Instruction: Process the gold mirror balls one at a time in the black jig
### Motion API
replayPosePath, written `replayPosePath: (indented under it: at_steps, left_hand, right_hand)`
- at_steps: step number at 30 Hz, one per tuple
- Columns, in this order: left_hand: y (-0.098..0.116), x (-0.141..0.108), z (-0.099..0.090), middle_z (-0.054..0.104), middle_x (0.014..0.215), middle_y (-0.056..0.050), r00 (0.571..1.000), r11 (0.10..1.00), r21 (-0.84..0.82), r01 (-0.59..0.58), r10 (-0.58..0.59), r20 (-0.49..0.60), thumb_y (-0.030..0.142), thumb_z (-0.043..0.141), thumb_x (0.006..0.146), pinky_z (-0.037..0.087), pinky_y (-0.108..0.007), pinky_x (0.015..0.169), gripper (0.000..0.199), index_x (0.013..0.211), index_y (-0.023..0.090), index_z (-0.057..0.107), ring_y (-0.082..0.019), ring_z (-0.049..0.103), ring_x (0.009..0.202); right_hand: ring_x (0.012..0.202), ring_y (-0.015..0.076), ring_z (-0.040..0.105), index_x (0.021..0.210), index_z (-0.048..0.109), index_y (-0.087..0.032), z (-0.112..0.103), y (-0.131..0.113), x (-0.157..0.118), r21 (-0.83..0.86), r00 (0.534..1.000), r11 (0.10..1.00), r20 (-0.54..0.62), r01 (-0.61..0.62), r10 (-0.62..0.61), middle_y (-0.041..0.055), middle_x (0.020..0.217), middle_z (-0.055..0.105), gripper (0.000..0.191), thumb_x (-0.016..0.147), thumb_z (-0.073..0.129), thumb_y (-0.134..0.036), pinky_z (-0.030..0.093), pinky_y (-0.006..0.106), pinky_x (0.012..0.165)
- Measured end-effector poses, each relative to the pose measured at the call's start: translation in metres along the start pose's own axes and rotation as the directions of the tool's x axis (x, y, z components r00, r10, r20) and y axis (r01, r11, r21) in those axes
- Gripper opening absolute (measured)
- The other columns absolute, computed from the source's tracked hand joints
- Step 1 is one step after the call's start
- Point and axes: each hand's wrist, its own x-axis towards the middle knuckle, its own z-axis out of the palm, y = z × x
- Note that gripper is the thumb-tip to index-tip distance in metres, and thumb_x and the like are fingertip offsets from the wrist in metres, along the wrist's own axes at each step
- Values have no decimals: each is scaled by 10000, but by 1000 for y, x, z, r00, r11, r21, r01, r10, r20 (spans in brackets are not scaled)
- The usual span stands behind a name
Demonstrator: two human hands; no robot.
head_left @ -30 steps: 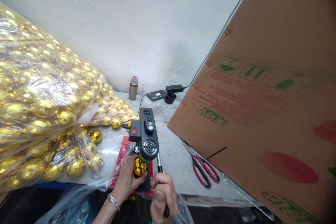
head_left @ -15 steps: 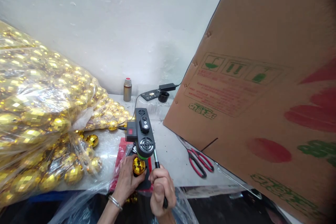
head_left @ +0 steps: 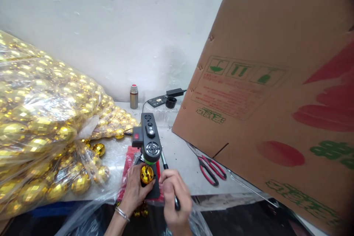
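well, a gold mirror-faceted ball (head_left: pixel 146 174) is sitting just below the green-banded front end of a black lever-operated bench machine (head_left: pixel 151 136), above its black base plate (head_left: pixel 152 193); whether machine and ball are touching, i'm not managing to tell. the person's left hand (head_left: pixel 134 181) is grasping the ball, fingers curling round one side and thumb pressing the other, with a silver bracelet (head_left: pixel 122 214) circling the wrist. the right hand (head_left: pixel 177 196) is clenching the black-gripped lever (head_left: pixel 165 162) beside the machine. red plastic (head_left: pixel 128 159) is lying around the base plate. to the left, a clear plastic bag (head_left: pixel 89 127) is bulging with gold balls (head_left: pixel 81 183). to the right, red-and-black scissors (head_left: pixel 212 172) are lying near a large cardboard box (head_left: pixel 235 92). farther back, a metal bottle (head_left: pixel 134 98) is standing upright, and a black cup (head_left: pixel 171 102) is resting near a power adapter (head_left: pixel 175 92).
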Motion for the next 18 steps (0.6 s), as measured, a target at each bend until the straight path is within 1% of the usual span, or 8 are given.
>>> replayPosePath:
  at_steps: [4, 6, 8, 11, 13, 15, 17, 18]
  left_hand:
    - [-7, -31, -12, 653, 1305, -177, 991, 992, 45, -117, 114, 68, 364, 725, 817, 503, -581, 1015, 597, 1357, 204, 527, -386, 605, 1230]
    - [-14, -42, -26, 615, 1388, -184, 975, 969, 125, -211, 200, 98, 439, 777, 778, 487, -591, 1042, 768, 1442, 227, 455, -412, 564, 1292]
    - [-20, -36, -48, 600, 1418, -182, 965, 932, 251, -260, 244, 91, 488, 741, 813, 478, -585, 1056, 783, 1478, 234, 416, -412, 545, 1317]
    - [-24, 7, -92, 625, 1377, -169, 983, 847, 504, -167, 185, 15, 369, 526, 973, 440, -552, 1105, 473, 1414, 203, 488, -353, 559, 1305]
    - [-26, 48, -120, 617, 1351, -208, 999, 726, 687, -17, 42, -19, 287, 463, 989, 442, -548, 1090, 400, 1350, 136, 544, -364, 558, 1288]
    - [-29, 82, -139, 622, 1290, -251, 980, 567, 817, 105, -198, 12, 161, 444, 960, 476, -550, 1024, 380, 1311, 82, 567, -381, 584, 1234]
    - [-34, 104, -147, 646, 1238, -238, 951, 536, 838, 108, -302, 71, 37, 515, 857, 512, -520, 959, 386, 1222, 99, 625, -375, 631, 1153]
    - [-37, 110, -148, 641, 1259, -224, 940, 548, 831, 96, -324, 104, -13, 540, 801, 525, -496, 935, 417, 1182, 123, 644, -365, 644, 1131]
  right_hand:
    - [604, 90, 542, 807, 517, -205, -6, -19, 26, 9, 1000, 1000, 21, -4, 4, -16, 709, 542, 229, 961, 440, -54, 433, 191, 539]
    - [608, 95, 547, 822, 523, -201, -5, -16, 24, 21, 999, 999, 17, 30, -30, -8, 711, 548, 234, 953, 429, -32, 443, 197, 548]
    - [624, 102, 555, 825, 519, -198, -2, -7, 14, 42, 998, 998, 19, 51, -52, 2, 722, 552, 238, 943, 425, -14, 456, 204, 563]
    - [660, 117, 569, 809, 498, -203, 0, 3, 0, 68, 997, 995, 29, 72, -75, 10, 725, 546, 252, 931, 425, 5, 469, 216, 593]
    - [676, 125, 576, 803, 488, -207, 0, 7, -4, 76, 996, 994, 37, 82, -85, 11, 721, 543, 256, 927, 425, 8, 473, 222, 608]
    - [678, 127, 577, 814, 490, -208, -1, 9, -5, 76, 995, 994, 53, 79, -83, 12, 728, 544, 249, 927, 428, 5, 473, 224, 612]
    - [678, 126, 575, 822, 486, -210, -1, 8, -4, 68, 995, 995, 62, 68, -72, 10, 733, 540, 244, 929, 430, 3, 466, 224, 613]
    - [678, 125, 573, 819, 480, -212, -1, 8, -4, 64, 995, 996, 61, 69, -73, 7, 730, 534, 247, 929, 427, 3, 461, 222, 613]
